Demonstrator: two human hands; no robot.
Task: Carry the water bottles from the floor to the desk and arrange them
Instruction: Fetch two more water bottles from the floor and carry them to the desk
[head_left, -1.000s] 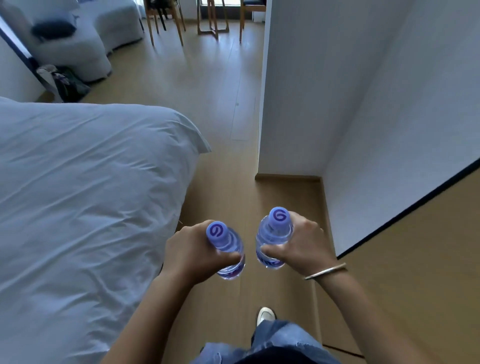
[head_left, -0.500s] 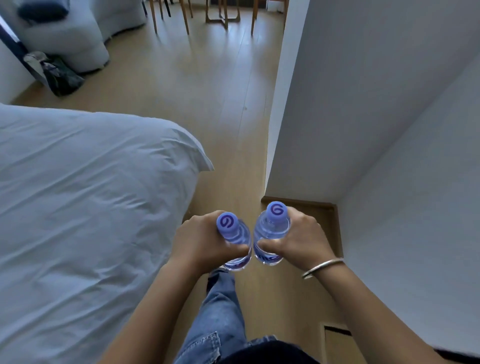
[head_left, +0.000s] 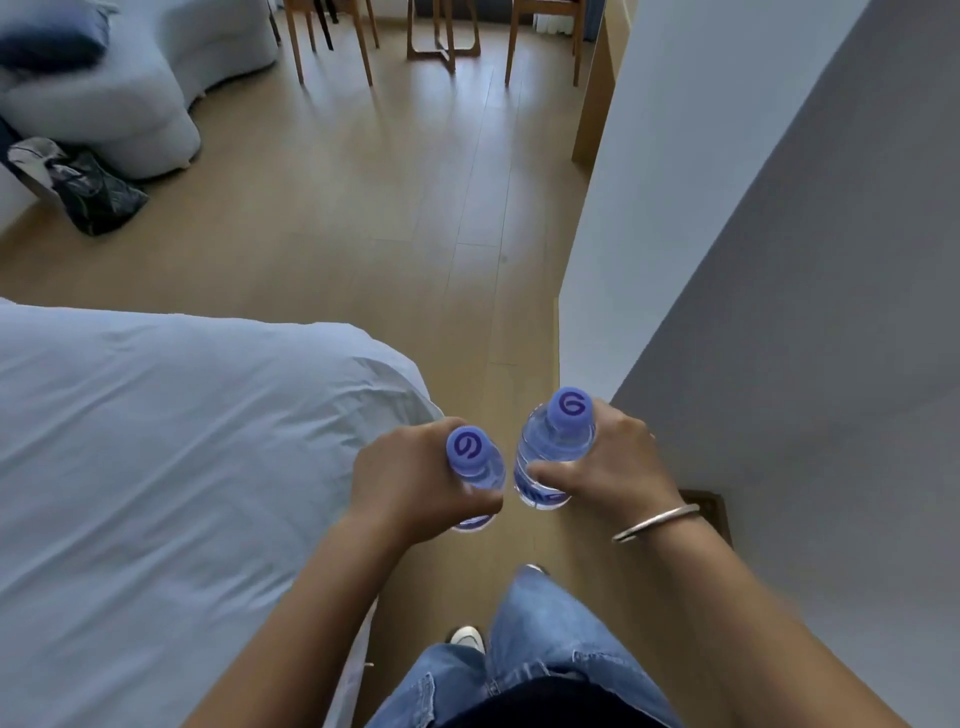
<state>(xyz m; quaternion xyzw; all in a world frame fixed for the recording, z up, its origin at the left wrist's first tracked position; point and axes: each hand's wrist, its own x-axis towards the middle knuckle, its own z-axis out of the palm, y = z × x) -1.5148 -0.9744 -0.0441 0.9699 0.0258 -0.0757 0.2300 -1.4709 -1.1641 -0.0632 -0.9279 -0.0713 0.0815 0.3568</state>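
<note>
The person is further along the gap between the bed (head_left: 156, 467) and the wall (head_left: 779, 312): the wall's corner, a second ago well ahead, now stands just beside the right hand (head_left: 608, 467). More of the wooden floor (head_left: 363, 234) shows ahead, with the chair legs (head_left: 332, 47) and sofa (head_left: 130, 104) nearer. The left-hand bottle (head_left: 475, 467) and right-hand bottle (head_left: 553, 449) ride closer together than a second ago. A jeans leg (head_left: 540, 623) now steps forward beneath the hands.

Left hand (head_left: 410, 483) grips left bottle (head_left: 475, 470); right hand (head_left: 613, 467) grips right bottle (head_left: 553, 452).

Purple-capped bottles (head_left: 550, 457); white bed (head_left: 156, 467)
</note>
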